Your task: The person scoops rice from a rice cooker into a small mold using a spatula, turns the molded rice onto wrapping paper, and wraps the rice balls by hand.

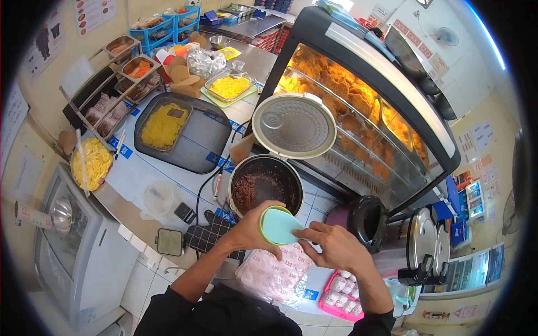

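My left hand is wrapped around a small green cup, in front of the rice cooker. A light-blue cup sits against or inside the green one; I cannot tell which. My right hand pinches the light-blue cup's right edge between thumb and fingers. Just below both hands lies a stack of white paper wrappers with red print. Beyond them the rice cooker stands with its lid raised, and dark reddish rice lines its pot.
A pink tray of wrapped balls lies at the lower right. Lidded cookers stand right, below a heated glass case of fried food. Leftward are a dark tray, a yellow-filled bowl, a phone and a cable.
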### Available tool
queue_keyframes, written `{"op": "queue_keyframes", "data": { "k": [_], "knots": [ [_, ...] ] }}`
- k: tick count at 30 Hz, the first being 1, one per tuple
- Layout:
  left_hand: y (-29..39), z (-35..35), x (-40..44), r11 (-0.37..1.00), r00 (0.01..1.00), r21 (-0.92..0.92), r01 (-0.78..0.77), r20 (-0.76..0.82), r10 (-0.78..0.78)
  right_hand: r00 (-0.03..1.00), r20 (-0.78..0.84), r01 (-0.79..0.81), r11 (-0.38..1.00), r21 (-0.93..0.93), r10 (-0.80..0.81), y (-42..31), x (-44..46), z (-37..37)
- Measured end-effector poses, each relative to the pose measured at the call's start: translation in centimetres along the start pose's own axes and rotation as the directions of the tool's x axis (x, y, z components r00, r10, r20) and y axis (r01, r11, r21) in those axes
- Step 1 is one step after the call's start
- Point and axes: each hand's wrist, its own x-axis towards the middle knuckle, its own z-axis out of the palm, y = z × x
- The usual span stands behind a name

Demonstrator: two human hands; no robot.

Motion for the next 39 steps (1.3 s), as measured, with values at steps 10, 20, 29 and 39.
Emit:
{"op": "queue_keyframes", "data": {
  "k": [10,20,29,39],
  "knots": [
    [-0.5,2.6,-0.3,0.934,0.961,0.336,-0.125,-0.195,0.198,0.998,0.045,-0.054,0.99,0.132,0.048,0.5,0.1,-1.0],
    [-1.7,4.0,-0.4,0.817,0.86,0.526,-0.235,-0.279,0.427,0.984,0.07,-0.177,0.932,0.317,0.164,1.5,-0.2,-1.1],
    [-1.0,4.5,-0.4,0.786,0.809,0.569,-0.24,-0.33,0.486,0.975,0.046,-0.203,0.78,0.592,0.218,3.1,-1.2,1.1],
    [-2.5,6.0,0.4,0.756,0.702,0.635,-0.158,-0.466,0.538,0.86,0.189,-0.215,0.001,0.977,0.475,0.8,-2.3,7.8]
  ]
}}
